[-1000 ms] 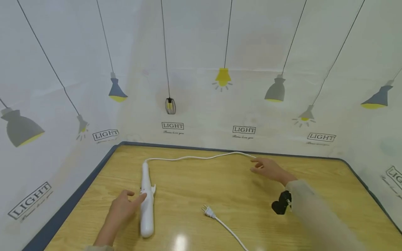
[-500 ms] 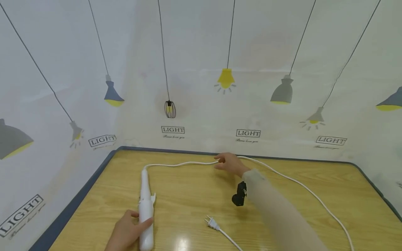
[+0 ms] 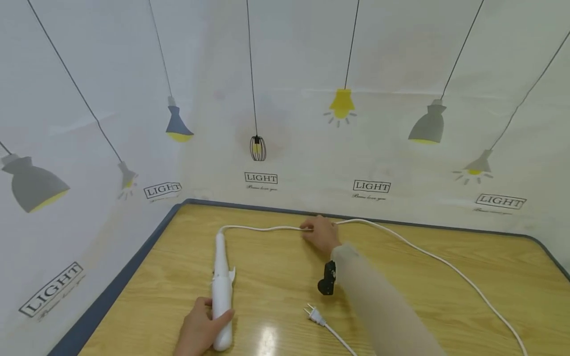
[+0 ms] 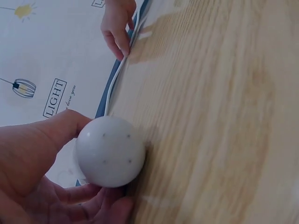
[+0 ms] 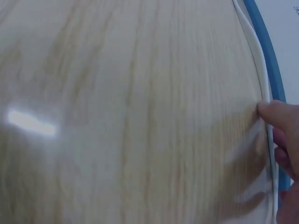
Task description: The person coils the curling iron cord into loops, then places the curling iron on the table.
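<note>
A white curling iron (image 3: 221, 291) with a small side lever lies on the wooden table. My left hand (image 3: 199, 326) grips its thick end, thumb on one side and fingers on the other. The left wrist view shows the iron's rounded end (image 4: 111, 151) facing the camera. From the thin end a white cord (image 3: 258, 228) runs along the back of the table. My right hand (image 3: 322, 233) pinches this cord near the back edge, and in the right wrist view the thumb (image 5: 275, 112) presses against it.
The two-pin plug (image 3: 316, 315) lies on the table (image 3: 276, 267) between the arms. More cord (image 3: 438, 257) curves down the right side. A blue edge strip (image 3: 133, 274) borders the table, and a wall printed with lamps rises behind. A black wrist camera (image 3: 328, 279) hangs at the right sleeve.
My right hand has slid left along the cord from the far right and now pinches it. My left hand has moved down the curling iron and closed around its thick end.
</note>
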The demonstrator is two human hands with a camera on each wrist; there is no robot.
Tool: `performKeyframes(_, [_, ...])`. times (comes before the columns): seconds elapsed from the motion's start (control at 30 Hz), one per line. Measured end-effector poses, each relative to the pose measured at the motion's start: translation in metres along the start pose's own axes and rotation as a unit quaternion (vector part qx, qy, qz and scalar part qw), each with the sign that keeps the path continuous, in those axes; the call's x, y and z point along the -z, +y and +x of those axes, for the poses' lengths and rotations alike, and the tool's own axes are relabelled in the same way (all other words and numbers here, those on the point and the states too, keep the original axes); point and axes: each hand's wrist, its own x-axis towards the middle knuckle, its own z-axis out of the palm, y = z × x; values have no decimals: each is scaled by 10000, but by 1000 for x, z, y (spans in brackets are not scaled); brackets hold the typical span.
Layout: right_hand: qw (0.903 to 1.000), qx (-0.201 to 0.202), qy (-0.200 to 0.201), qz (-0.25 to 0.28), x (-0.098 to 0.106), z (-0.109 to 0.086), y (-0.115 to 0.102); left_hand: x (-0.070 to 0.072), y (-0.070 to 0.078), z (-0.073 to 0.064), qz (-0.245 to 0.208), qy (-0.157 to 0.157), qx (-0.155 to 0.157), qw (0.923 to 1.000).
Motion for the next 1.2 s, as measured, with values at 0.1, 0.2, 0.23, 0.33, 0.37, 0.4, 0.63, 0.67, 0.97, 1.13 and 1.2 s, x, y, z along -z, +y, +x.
performKeyframes(0.1, [9992,-215,308,-124,-5,-3,-1,-2,2,-1,32,121,-79,9999])
performKeyframes(0.2, [9987,-268,314,-313,-8,-5,-2,-4,2,-2,16,227,-132,9997])
performKeyframes(0.23, [9988,-297,211,-316,-8,-4,-2,-4,3,-2,-19,247,-136,9996])
performKeyframes(0.33, [9996,-12,145,-254,-4,-5,1,-6,3,-2,-130,389,-219,9989])
performKeyframes(0.37, [9997,96,116,-185,-3,-5,3,-8,3,-2,-170,462,-271,9984])
performKeyframes(0.4, [9997,195,99,-87,-2,-5,5,-9,3,-1,-210,523,-322,9979])
performKeyframes(0.63, [9984,63,-105,550,18,-9,1,-14,1,-5,-310,983,-589,9929])
performKeyframes(0.67, [9980,25,-150,614,21,-9,-1,-13,0,-5,-317,1037,-578,9924])
performKeyframes(0.97, [9912,300,-558,1165,66,-25,-14,-7,-1,-3,-219,1100,-765,9907])
performKeyframes(1.13, [9869,529,-754,1321,95,-33,-28,1,5,-1,-408,1111,-596,9912])
performKeyframes(1.2, [9865,709,-782,1253,107,-36,-33,3,8,1,-516,1200,-510,9901])
